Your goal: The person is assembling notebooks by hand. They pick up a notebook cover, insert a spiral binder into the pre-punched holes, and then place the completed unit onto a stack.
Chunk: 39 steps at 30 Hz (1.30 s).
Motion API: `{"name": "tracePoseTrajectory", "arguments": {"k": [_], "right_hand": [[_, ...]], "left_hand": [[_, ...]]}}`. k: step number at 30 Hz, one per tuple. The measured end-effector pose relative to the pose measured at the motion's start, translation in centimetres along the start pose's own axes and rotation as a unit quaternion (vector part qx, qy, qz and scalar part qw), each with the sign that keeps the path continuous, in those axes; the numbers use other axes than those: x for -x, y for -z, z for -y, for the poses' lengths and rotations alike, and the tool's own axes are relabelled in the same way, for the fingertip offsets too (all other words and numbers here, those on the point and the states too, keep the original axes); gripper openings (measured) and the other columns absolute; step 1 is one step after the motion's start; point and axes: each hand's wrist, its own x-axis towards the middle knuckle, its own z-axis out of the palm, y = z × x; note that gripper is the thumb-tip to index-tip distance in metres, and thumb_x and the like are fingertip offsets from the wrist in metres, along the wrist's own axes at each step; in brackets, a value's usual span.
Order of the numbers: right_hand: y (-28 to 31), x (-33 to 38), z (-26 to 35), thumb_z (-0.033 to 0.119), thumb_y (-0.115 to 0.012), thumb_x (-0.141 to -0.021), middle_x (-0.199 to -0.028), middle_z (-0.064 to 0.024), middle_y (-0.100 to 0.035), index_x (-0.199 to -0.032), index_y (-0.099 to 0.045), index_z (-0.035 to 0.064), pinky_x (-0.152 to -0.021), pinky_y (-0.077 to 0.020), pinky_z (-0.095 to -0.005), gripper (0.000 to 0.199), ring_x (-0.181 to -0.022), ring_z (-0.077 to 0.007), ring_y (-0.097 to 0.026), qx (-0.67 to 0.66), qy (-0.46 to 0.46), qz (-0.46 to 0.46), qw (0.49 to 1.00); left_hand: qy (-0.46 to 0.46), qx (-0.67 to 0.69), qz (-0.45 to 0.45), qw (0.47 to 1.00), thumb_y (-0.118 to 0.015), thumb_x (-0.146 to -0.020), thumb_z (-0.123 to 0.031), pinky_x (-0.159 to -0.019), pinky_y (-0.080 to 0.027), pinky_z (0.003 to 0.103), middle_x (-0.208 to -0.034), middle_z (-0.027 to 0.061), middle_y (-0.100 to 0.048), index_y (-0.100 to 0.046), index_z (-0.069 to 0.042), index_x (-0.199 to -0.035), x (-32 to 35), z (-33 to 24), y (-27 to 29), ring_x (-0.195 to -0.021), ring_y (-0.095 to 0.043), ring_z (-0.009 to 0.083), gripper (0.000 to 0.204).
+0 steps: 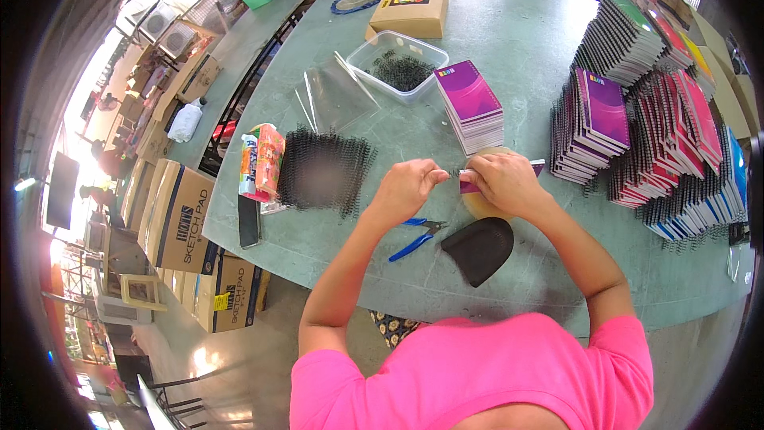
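My right hand [503, 183] is closed on a small purple-covered notebook [537, 166], most of it hidden under the fingers. Opposite it, my left hand [412, 189] pinches at the end of a short black spiral coil [453, 173] beside the notebook's edge; the fingertips hide part of it. Under the right hand a round yellowish disc [480, 205] partly shows on the table. Nearer to me lie blue-handled cutting pliers [414, 245] and a dark rounded pad [480, 250]. Just beyond my hands stands a stack of purple-covered pads [471, 107].
Many black coils [322, 171] lie left, beside an orange packet [269, 158] and a phone [249, 221]. A clear tub [406, 97] holds more coils; behind it sits a cardboard box [410, 12]. Coil-bound notebooks with purple [605, 107], pink and blue covers are piled right.
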Motion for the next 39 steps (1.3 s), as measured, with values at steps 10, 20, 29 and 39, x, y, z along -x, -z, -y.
{"name": "tracePoseTrajectory", "arguments": {"k": [10,20,29,39], "right_hand": [[-0.3,-0.3,-0.3,0.009,-0.064,-0.076,-0.083,-0.0082,-0.065,-0.096,-0.056,0.0086,-0.065,-0.0484,-0.0404,0.022,-0.074,-0.0319,-0.063,-0.17,-0.013,-0.12,0.978],[1.2,4.1,-5.4,0.008,-0.071,-0.079,-0.085,-0.0008,-0.067,-0.094,-0.068,0.0024,-0.063,-0.0492,-0.021,0.017,-0.075,-0.005,-0.058,-0.516,-0.292,-0.052,0.804],[0.2,4.1,-4.9,0.006,-0.069,-0.079,-0.084,-0.0009,-0.068,-0.095,-0.07,0.0023,-0.066,-0.0473,-0.0188,0.016,-0.076,-0.0049,-0.058,-0.519,-0.224,-0.082,0.821],[0.4,4.2,-4.1,0.004,-0.068,-0.08,-0.089,-0.0043,-0.069,-0.094,-0.068,-0.0014,-0.072,-0.0488,-0.0212,0.015,-0.079,-0.0071,-0.06,-0.517,-0.189,-0.075,0.831]], "left_hand": [[-0.112,-0.176,-0.1,0.973,-0.065,-0.08,-0.02,-0.073,-0.042,0.042,-0.089,0.014,-0.057,-0.058,-0.004,-0.093,0.4,-2.4,-2.3,-0.087,-0.055,0.0331,0.021],[-0.038,-0.022,-0.089,0.995,-0.068,-0.075,-0.009,-0.079,-0.046,0.041,-0.097,0.0168,-0.058,-0.056,-0.007,-0.114,2.1,-4.2,-2.9,-0.093,-0.056,0.0352,0.041],[-0.128,-0.123,-0.146,0.973,-0.066,-0.077,-0.006,-0.073,-0.047,0.036,-0.092,0.0115,-0.057,-0.061,-0.009,-0.111,0.1,-4.5,-1.2,-0.084,-0.058,0.0282,0.034],[-0.148,-0.116,-0.063,0.98,-0.069,-0.073,-0.004,-0.067,-0.047,0.032,-0.089,0.0074,-0.058,-0.064,-0.009,-0.098,-0.6,-4.3,-3.2,-0.077,-0.058,0.0227,0.026]]}}
